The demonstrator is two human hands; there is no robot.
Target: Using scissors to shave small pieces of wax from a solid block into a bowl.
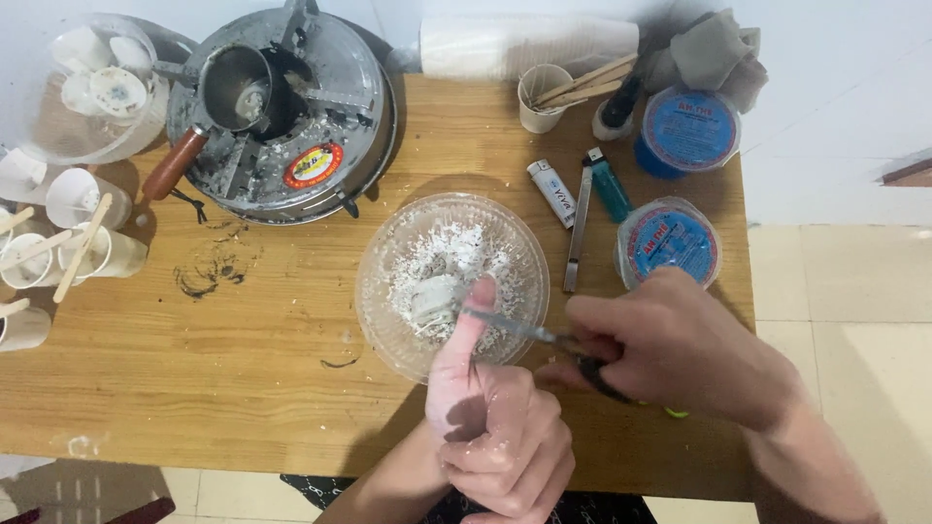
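Wax lump (pixel 433 297), pale and rounded, sits in the clear glass bowl (pixel 381 291) among white shavings (pixel 466 247), just left of bowl centre. Wooden table (pixel 243 388) carries everything; bowl stands mid-table, near your edge.

Your left hand (pixel 500 432) is a closed fist, 4 fingers curled into the palm, thumb (pixel 464 335) stuck up with its tip over the bowl's near-right rim. Your right hand (pixel 670 354) is clamped on the dark handle of a thin metal blade (pixel 515 327).

Key relation: blade's long axis runs roughly left-right, tip pointing left, and it crosses the upper part of your left thumb, touching or just over it; I cannot tell which. The lump lies just beyond and left of the blade tip, up-left of the thumb tip. Left hand is the nearer of the 2 to the lump.

Smaller items, well apart from the hands: 2 lighters (pixel 550 192) and a flat metal strip (pixel 578 233) right of the bowl.
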